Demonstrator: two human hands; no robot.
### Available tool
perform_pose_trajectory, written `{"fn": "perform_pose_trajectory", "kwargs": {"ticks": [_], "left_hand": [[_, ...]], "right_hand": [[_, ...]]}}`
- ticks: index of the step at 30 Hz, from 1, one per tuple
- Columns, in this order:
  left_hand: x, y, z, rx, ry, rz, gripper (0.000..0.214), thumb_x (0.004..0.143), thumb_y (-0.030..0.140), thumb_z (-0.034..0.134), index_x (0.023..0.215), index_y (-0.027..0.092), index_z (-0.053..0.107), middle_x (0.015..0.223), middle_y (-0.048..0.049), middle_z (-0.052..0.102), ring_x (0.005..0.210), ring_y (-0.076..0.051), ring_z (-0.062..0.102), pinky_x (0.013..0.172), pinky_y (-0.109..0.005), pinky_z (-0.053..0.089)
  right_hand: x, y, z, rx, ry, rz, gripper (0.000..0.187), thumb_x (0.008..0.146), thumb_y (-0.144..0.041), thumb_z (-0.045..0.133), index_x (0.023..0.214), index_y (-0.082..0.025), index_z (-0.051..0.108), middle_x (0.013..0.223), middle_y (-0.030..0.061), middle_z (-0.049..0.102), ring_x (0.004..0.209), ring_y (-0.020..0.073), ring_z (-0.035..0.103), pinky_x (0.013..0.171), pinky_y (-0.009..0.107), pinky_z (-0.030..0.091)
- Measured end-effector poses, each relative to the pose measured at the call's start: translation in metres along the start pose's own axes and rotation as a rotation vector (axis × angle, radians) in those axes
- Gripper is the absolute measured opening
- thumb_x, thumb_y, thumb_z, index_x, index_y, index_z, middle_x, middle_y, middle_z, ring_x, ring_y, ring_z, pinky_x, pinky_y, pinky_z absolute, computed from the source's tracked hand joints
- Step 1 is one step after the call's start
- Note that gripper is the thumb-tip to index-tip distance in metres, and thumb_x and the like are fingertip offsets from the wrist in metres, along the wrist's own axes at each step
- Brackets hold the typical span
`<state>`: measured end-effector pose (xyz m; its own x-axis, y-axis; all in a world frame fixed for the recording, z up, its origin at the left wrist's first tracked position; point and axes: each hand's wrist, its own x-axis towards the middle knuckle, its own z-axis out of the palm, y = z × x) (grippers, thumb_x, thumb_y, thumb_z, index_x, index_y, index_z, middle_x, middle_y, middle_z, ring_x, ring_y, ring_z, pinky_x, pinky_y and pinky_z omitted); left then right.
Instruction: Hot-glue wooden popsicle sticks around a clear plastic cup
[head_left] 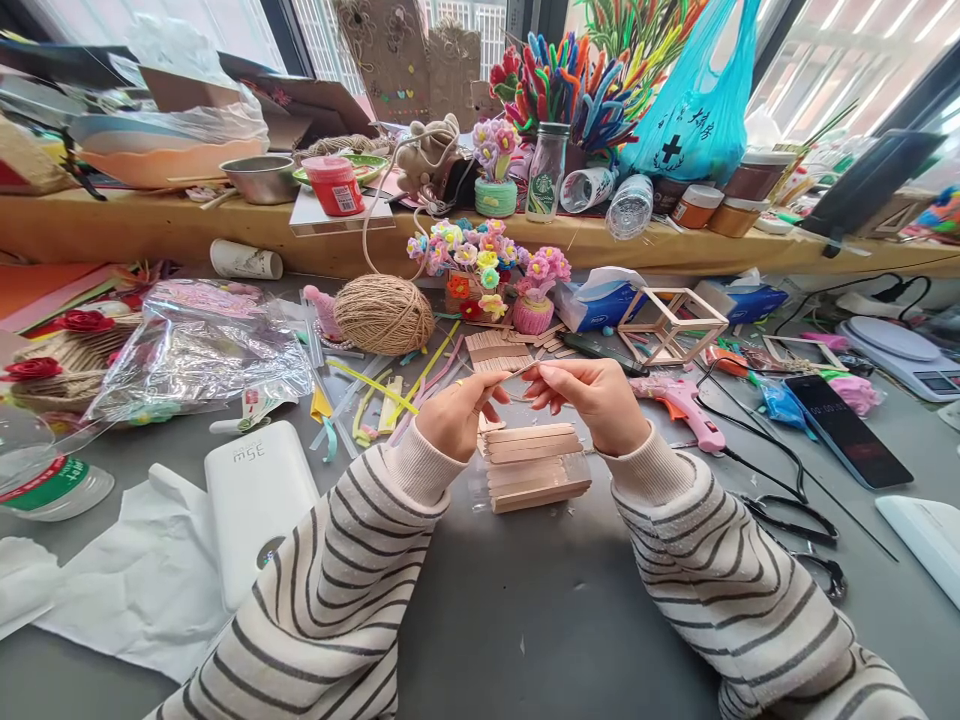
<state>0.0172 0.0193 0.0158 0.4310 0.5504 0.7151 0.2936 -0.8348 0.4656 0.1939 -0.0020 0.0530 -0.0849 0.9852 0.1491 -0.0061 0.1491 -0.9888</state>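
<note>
"What have those hands got hold of?"

"A thin, pale wooden craft stick (517, 374), raised above the grey table (517, 620). The left hand (454, 415) has its fingertips pinched on one end, and the right hand (600, 395) is pinched on the other."

"And below it?"

"A small, boxy piece of flat, pale wooden sticks laid side by side (534, 465), resting on the table between the two wrists."

"Is that a glue gun?"

"Yes, a pink plastic glue gun with an orange trigger (703, 428), lying near the right hand. Behind it stands an open cube frame of pale wooden strips (673, 328)."

"What's over by the left hand?"

"A big ball of brown twine (384, 315) beyond it, and a white rectangular power bank (259, 500) near the striped left sleeve (330, 560)."
</note>
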Motion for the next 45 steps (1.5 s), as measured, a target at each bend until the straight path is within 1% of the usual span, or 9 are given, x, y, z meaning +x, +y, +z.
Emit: {"fn": "perform_pose_trajectory", "kwargs": {"ticks": [4, 7, 14, 23, 28, 31, 33, 37, 45], "left_hand": [[0.001, 0.001, 0.001, -0.19, -0.051, -0.198, 0.026, 0.088, 0.022, 0.033, 0.103, 0.014, 0.053, 0.077, -0.0047, 0.067, 0.059, -0.009, 0.064, 0.058, -0.02, 0.05], [0.004, 0.009, -0.001, -0.341, -0.049, -0.346, 0.027, 0.087, 0.03, 0.037, 0.099, 0.014, 0.055, 0.076, -0.0055, 0.068, 0.068, -0.013, 0.065, 0.063, -0.024, 0.052], [0.01, 0.025, -0.008, -0.579, -0.057, -0.553, 0.023, 0.084, 0.029, 0.045, 0.097, 0.013, 0.055, 0.076, -0.0062, 0.069, 0.069, -0.015, 0.065, 0.064, -0.026, 0.051], [0.012, 0.015, -0.01, -0.994, -0.118, -0.627, 0.032, 0.074, 0.036, 0.061, 0.095, 0.012, 0.057, 0.072, -0.0057, 0.069, 0.066, -0.019, 0.067, 0.062, -0.029, 0.052], [0.015, 0.025, -0.015, -1.09, -0.078, -0.716, 0.023, 0.076, 0.028, 0.06, 0.094, 0.014, 0.06, 0.072, -0.0035, 0.069, 0.066, -0.016, 0.066, 0.067, -0.027, 0.05], [0.015, 0.02, -0.017, -1.122, -0.099, -0.791, 0.026, 0.075, 0.028, 0.06, 0.096, 0.013, 0.059, 0.076, -0.0049, 0.069, 0.066, -0.016, 0.066, 0.065, -0.027, 0.05], [0.015, 0.015, -0.017, -1.09, -0.045, -0.838, 0.028, 0.075, 0.028, 0.06, 0.098, 0.013, 0.058, 0.079, -0.0058, 0.069, 0.067, -0.016, 0.066, 0.066, -0.028, 0.05], [0.015, 0.012, -0.017, -1.024, 0.027, -0.837, 0.029, 0.075, 0.029, 0.06, 0.098, 0.012, 0.056, 0.079, -0.0049, 0.069, 0.064, -0.014, 0.065, 0.065, -0.026, 0.05], [0.015, 0.021, -0.015, -1.004, 0.045, -0.841, 0.03, 0.074, 0.028, 0.061, 0.098, 0.011, 0.056, 0.079, -0.0059, 0.068, 0.061, -0.012, 0.064, 0.064, -0.026, 0.05]], "right_hand": [[-0.001, -0.002, 0.0, 0.004, -0.001, 0.005, 0.026, 0.068, -0.04, 0.062, 0.072, -0.015, 0.069, 0.061, 0.0034, 0.067, 0.051, 0.0113, 0.061, 0.044, 0.02, 0.044], [-0.001, -0.003, -0.001, -0.006, -0.003, 0.012, 0.028, 0.068, -0.041, 0.061, 0.073, -0.015, 0.07, 0.061, 0.0037, 0.067, 0.052, 0.0117, 0.06, 0.045, 0.021, 0.045], [-0.001, -0.003, -0.003, 0.01, -0.048, 0.005, 0.027, 0.07, -0.04, 0.06, 0.078, -0.017, 0.07, 0.065, 0.0035, 0.067, 0.055, 0.0119, 0.061, 0.048, 0.022, 0.047], [-0.003, -0.001, -0.003, 0.01, -0.081, -0.067, 0.026, 0.076, -0.04, 0.055, 0.078, -0.019, 0.069, 0.071, 0.0028, 0.068, 0.06, 0.0115, 0.06, 0.051, 0.023, 0.047], [-0.003, 0.001, 0.001, 0.09, -0.1, -0.113, 0.021, 0.077, -0.036, 0.054, 0.079, -0.021, 0.069, 0.075, 0.0015, 0.068, 0.063, 0.0114, 0.061, 0.052, 0.022, 0.047], [-0.004, -0.002, 0.003, 0.107, -0.087, -0.125, 0.021, 0.076, -0.036, 0.054, 0.082, -0.022, 0.068, 0.082, 0.0019, 0.068, 0.07, 0.013, 0.063, 0.054, 0.023, 0.048], [-0.004, -0.003, 0.003, 0.1, -0.054, -0.122, 0.022, 0.076, -0.037, 0.053, 0.084, -0.021, 0.067, 0.084, 0.0028, 0.068, 0.073, 0.0143, 0.063, 0.055, 0.023, 0.048], [-0.001, -0.002, -0.002, 0.059, 0.034, -0.105, 0.023, 0.075, -0.037, 0.054, 0.083, -0.019, 0.066, 0.076, 0.0023, 0.067, 0.066, 0.0123, 0.063, 0.055, 0.023, 0.049], [0.009, 0.008, -0.017, -0.026, 0.104, -0.017, 0.031, 0.07, -0.042, 0.059, 0.085, -0.016, 0.066, 0.075, 0.0038, 0.067, 0.063, 0.012, 0.063, 0.056, 0.023, 0.051]]}}
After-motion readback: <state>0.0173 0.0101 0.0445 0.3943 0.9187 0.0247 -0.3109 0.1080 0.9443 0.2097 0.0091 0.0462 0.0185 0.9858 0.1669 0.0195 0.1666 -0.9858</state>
